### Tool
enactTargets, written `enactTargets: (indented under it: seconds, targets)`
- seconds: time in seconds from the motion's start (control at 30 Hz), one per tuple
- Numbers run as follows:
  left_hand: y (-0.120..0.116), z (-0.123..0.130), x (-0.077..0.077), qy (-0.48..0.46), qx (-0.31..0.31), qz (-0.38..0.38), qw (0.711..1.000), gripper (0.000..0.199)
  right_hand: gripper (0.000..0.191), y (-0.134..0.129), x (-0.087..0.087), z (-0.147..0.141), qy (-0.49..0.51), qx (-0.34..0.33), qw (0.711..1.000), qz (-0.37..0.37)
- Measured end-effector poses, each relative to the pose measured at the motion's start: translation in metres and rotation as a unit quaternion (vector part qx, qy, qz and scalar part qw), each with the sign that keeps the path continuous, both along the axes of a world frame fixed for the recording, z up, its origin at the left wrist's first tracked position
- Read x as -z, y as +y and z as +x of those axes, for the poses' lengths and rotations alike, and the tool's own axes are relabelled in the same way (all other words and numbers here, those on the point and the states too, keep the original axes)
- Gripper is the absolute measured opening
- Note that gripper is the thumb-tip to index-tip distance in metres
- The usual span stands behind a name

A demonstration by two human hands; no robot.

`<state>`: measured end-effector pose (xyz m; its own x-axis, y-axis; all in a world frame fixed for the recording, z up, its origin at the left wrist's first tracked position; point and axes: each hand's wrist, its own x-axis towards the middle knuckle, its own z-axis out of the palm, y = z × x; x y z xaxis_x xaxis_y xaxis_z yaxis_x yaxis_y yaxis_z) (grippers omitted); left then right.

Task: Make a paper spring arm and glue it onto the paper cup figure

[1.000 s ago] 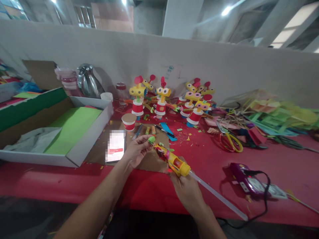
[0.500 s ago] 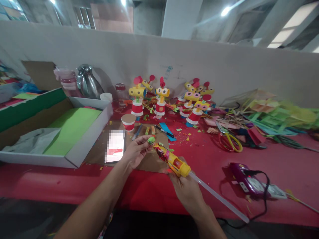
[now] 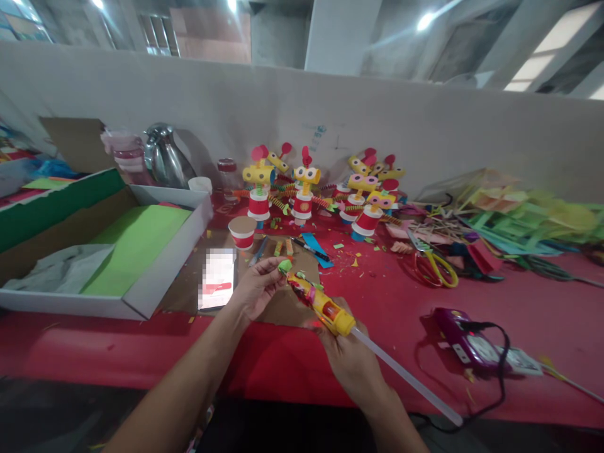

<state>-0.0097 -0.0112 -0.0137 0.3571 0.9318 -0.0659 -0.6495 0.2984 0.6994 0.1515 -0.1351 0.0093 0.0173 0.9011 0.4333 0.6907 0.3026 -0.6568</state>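
Left fingers [image 3: 270, 265] pinch a green piece [image 3: 285, 267], apparently to steady it, at ten o'clock from the glue gun [image 3: 329, 308] right fingers [image 3: 327, 340] grip.

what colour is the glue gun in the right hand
The glue gun is mostly yellow, seen in the head view.

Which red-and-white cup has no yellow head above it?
The cup standing apart, just beyond the phone and left hand, its brown top bare; the other red ones belong to figures with yellow heads.

The hands [image 3: 257, 289] and forearms [image 3: 189, 371] are bare, the clothing [image 3: 283, 429] between them black.
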Motion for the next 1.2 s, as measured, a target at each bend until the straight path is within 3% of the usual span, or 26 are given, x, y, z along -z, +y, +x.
enactTargets:
  seconds: [0.33, 0.6, 1.03, 1.2]
  targets:
    - [-0.001, -0.001, -0.001, -0.001, 0.003, -0.002, 1.000, 0.034, 0.025, 0.002, -0.012, -0.005, 0.004, 0.003, 1.000, 0.023]
    - [-0.001, -0.001, -0.003, 0.009, -0.004, -0.014, 1.000, 0.032, 0.032, 0.001, -0.011, 0.000, -0.032, -0.004, 0.999, 0.030]
    - [-0.001, -0.001, -0.001, 0.010, -0.008, -0.019, 1.000, 0.031, 0.025, -0.003, -0.003, 0.005, -0.055, 0.026, 0.998, -0.015]
    - [-0.001, -0.001, 0.001, 0.009, -0.002, -0.010, 1.000, 0.030, 0.024, 0.000, -0.005, 0.004, -0.026, -0.009, 0.999, -0.022]
